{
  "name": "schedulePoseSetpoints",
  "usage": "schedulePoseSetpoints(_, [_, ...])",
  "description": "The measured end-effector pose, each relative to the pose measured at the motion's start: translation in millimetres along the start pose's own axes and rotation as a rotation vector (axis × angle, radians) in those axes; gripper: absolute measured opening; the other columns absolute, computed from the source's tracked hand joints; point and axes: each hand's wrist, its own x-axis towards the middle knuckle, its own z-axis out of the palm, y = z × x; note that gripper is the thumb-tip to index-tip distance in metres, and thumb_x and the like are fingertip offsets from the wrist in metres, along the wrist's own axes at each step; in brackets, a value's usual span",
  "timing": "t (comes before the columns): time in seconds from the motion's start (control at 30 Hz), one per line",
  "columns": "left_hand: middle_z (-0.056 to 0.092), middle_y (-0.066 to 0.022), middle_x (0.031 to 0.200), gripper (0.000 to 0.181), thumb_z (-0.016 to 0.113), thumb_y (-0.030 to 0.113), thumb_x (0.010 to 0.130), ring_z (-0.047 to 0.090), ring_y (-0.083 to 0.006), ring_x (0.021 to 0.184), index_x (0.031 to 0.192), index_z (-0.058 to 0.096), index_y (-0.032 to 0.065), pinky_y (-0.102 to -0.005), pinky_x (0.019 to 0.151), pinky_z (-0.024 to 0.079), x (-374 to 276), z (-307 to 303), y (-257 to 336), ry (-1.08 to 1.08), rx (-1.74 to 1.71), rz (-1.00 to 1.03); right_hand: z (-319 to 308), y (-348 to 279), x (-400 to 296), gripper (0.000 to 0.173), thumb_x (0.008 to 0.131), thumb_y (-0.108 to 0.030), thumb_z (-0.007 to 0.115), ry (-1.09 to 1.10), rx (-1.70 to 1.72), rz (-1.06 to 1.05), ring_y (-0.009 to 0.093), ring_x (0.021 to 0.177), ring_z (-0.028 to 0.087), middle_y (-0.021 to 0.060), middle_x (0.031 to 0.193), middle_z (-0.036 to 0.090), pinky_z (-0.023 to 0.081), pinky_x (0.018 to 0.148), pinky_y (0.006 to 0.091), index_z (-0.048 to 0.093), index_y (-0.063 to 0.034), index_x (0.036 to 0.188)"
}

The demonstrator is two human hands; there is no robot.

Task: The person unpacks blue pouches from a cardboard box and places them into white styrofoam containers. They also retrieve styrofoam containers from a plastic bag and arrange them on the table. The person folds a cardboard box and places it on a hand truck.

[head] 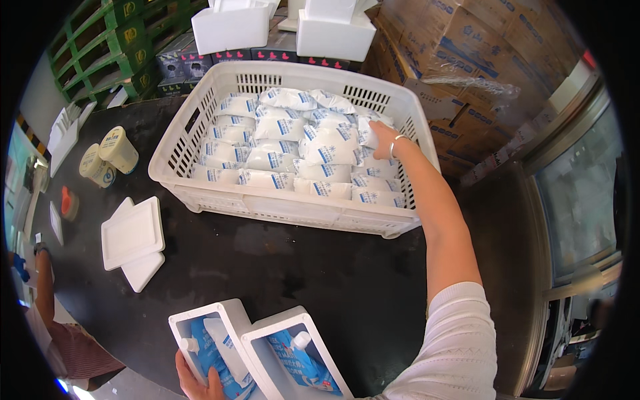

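Note:
At the bottom, my left hand grips the wall of the left white foam box, thumb inside and fingers outside. That box contains a blue spouted pouch and a white ice pack. The right foam box stands against it, with another blue spouted pouch inside. My right hand, a bracelet at its wrist, reaches into a white plastic crate. Its fingers curl round a tilted ice pack at the right of rows of similar packs.
Foam lids lie on the black table, left of the crate. Beyond them are two tubs and a tape dispenser. Foam boxes and cartons stand behind. Another person's arm shows at left.

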Motion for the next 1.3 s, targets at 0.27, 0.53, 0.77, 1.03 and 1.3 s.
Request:
schedulePoseSetpoints(0.27, [0.054, -0.0201, 0.126, 0.061, 0.058, 0.012, 0.086, 0.056, -0.029, 0.11, 0.141, 0.035, -0.002, -0.0373, 0.101, 0.043, -8, 3, -7, -0.034, -0.079, -0.097, -11, -28, -4, 0.044, 0.082, -0.021, 0.062, -0.154, -0.226, 0.076, 0.034, 0.108, 0.061, 0.0249, 0.12, 0.058, 0.051, 0.09, 0.0422, 0.051, 0.0026, 0.117])
schedulePoseSetpoints(0.53, [0.055, -0.0199, 0.124, 0.06, 0.056, 0.006, 0.085, 0.056, -0.0291, 0.112, 0.141, 0.036, -0.0007, -0.0391, 0.101, 0.043, -1, 6, 4, -0.066, -0.116, -0.178, -9, -5, -4, 0.067, 0.085, -0.035, 0.065, -0.11, -0.009, 0.137, 0.033, 0.126, 0.049, 0.0244, 0.139, 0.044, 0.043, 0.104, 0.0423, 0.039, 0.0021, 0.134])
schedulePoseSetpoints(0.77, [0.052, -0.0245, 0.13, 0.066, 0.062, 0.009, 0.077, 0.05, -0.0358, 0.121, 0.138, 0.042, -0.0058, -0.0405, 0.105, 0.036, 0, -4, 27, -0.085, -0.082, -0.197, 11, 4, 16, 0.073, 0.083, -0.036, 0.066, 0.04, -0.039, 0.081, 0.039, 0.103, 0.063, 0.0285, 0.114, 0.06, 0.053, 0.089, 0.0424, 0.034, 0.0097, 0.131])
schedulePoseSetpoints(1.03, [0.057, -0.0222, 0.121, 0.06, 0.058, 0.005, 0.082, 0.058, -0.0311, 0.109, 0.138, 0.039, -0.001, -0.0402, 0.097, 0.045, -3, 4, -1, -0.039, -0.132, -0.122, -29, 6, -24, 0.06, 0.076, -0.033, 0.069, 0.158, 0.129, 0.258, 0.036, 0.097, 0.066, 0.0228, 0.107, 0.066, 0.054, 0.085, 0.0412, 0.053, 0.0039, 0.121])
schedulePoseSetpoints(1.3, [0.061, -0.0167, 0.113, 0.055, 0.057, 0.002, 0.084, 0.061, -0.0194, 0.094, 0.137, 0.042, -0.0014, -0.0318, 0.085, 0.05, -3, 3, -24, 0.011, -0.035, 0.049, -80, -14, -100, 0.04, 0.081, -0.018, 0.071, 0.362, 1.386, 0.114, 0.023, 0.077, 0.07, 0.0167, 0.093, 0.067, 0.06, 0.058, 0.0338, 0.06, 0.0109, 0.107])
